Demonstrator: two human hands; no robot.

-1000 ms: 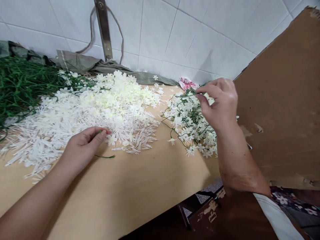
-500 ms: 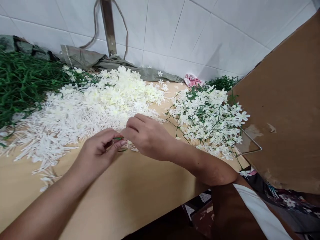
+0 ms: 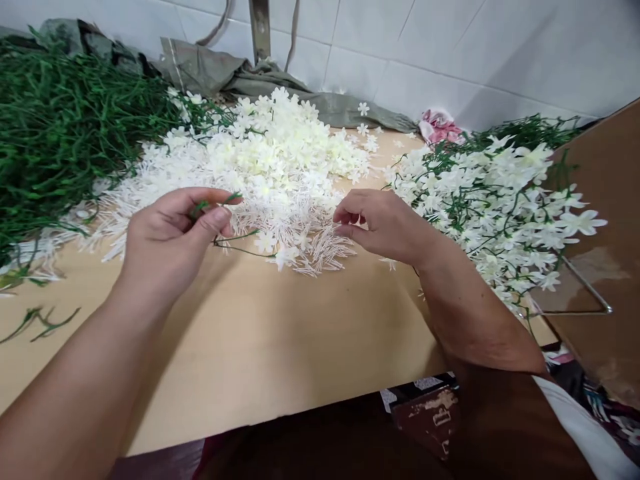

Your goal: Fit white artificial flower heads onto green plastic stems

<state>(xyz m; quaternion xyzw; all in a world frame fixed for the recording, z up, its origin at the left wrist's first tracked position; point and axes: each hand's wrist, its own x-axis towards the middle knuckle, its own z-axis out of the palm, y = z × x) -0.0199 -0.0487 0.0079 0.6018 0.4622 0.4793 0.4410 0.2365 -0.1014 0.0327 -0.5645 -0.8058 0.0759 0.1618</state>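
Note:
My left hand (image 3: 173, 230) is closed, thumb against fingers, on a green artificial flower stem (image 3: 235, 197). Thin branches of the stem reach right from below the fingers, and white flowers (image 3: 286, 256) show at their ends. My right hand (image 3: 380, 223) hovers at the right edge of the pile of white artificial blossoms (image 3: 280, 160). Its fingers are curled, with a small gap to the thumb, and I see nothing between them. White thin tubes (image 3: 323, 250) of the loose blossoms lie just left of its fingertips.
Green stems (image 3: 75, 127) are heaped at the left, and a few loose ones (image 3: 43, 323) lie nearer. At the right is a heap of white flowers on stems (image 3: 495, 207), beside a cardboard sheet (image 3: 605, 267) and a metal wire bracket (image 3: 585, 287). Grey cloth (image 3: 345, 110) lies along the tiled wall.
My hands, together at the stem before, are now apart. The right hand has moved away to the right, and the left keeps the stem. The view has shifted too.

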